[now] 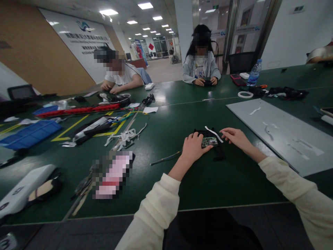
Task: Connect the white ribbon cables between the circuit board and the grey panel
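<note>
A green circuit board [209,141] sits in a black plastic frame [219,152] on the table in front of me. My left hand [193,147] grips its left side, fingers over the far edge and thumb along the near edge. A narrow white strip [213,133] lies slantwise across the board's far right corner. Just right of that strip, my right hand [235,137] has its fingers bent together in a pinch; whether anything is between the fingertips cannot be made out. A thin grey cable [166,159] runs out to the left from under my left hand.
A grey panel [281,135] with white strip pieces lies at right. A tape roll [245,94] and water bottle [254,73] stand beyond. Left are a phone [114,175], tangled white strips [126,138] and a blue bin [31,133]. Two people [201,66] sit across the table.
</note>
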The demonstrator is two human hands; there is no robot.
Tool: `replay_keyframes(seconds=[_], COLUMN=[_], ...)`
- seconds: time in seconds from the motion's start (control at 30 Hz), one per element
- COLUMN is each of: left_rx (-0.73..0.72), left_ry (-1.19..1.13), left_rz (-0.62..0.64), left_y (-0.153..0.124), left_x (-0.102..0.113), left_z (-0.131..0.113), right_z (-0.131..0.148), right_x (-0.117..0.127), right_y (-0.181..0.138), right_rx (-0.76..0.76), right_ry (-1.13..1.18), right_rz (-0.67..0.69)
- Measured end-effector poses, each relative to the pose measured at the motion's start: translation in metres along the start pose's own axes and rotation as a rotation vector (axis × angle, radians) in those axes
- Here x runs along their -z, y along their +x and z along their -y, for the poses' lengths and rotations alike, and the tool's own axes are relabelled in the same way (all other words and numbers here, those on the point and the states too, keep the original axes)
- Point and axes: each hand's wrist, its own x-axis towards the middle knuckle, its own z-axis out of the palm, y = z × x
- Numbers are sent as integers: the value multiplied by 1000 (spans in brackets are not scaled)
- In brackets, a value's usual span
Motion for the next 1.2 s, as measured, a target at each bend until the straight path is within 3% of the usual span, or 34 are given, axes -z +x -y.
replay_keyframes(seconds=[0.27,0.47,0.83,0.97,1.07,1.2], left_rx=[-8,-8,4,8,-1,11], left_ry=[5,16,11,15,15,18], left_rz=[-17,-29,-15,-28,-31,-31], left_y=[-1,-2,-1,-1,-1,-1], left_x=[1,0,-1,-3,-4,-3], left_z=[-2,-3,-3,-3,-2,-4], right_z=[-1,4,12,22,28,30], right_x=[-12,-18,-17,-16,-15,-16], right_y=[5,9,12,9,7,7], right_rx=[219,212,160,242,283,234], right_ry=[-324,-423,-69,107,136,133], right_rz=[-122,-74,-4,-91,-145,-106])
